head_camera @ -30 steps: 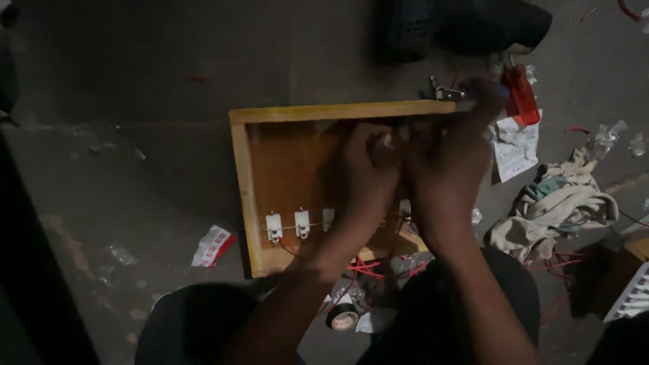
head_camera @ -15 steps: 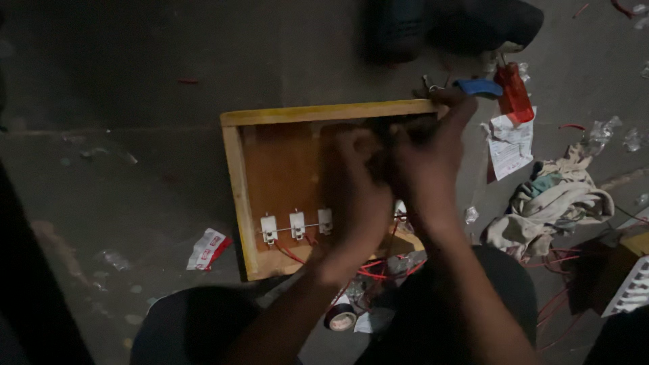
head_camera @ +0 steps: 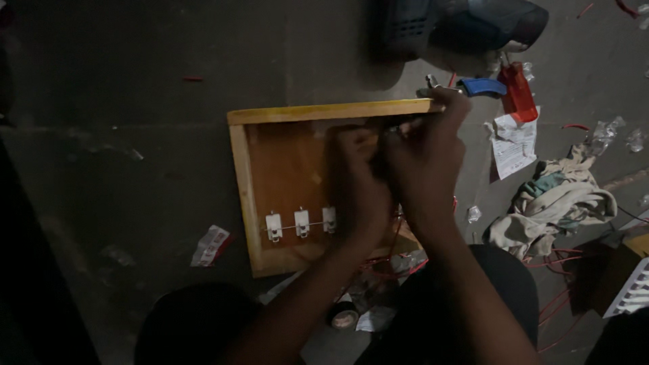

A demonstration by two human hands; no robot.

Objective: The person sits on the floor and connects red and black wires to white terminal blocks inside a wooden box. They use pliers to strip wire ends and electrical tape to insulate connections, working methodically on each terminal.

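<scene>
Hands are being held together over the wooden board [head_camera: 284, 169] lying flat on the floor: left hand [head_camera: 362, 182] curled, right hand [head_camera: 422, 159] pinching something small, unidentifiable, near the top rail for close work.

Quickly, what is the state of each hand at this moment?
Left hand: curled over the wooden board; what it holds cannot be told.
Right hand: closed on a thin dark tool.

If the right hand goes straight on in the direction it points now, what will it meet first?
The right hand points up and away, its fingertips already at the yellow top rail of the wooden box. Past that rail, the blue-handled tool on the floor probably comes next, though depth is hard to judge in this dim view.
</scene>
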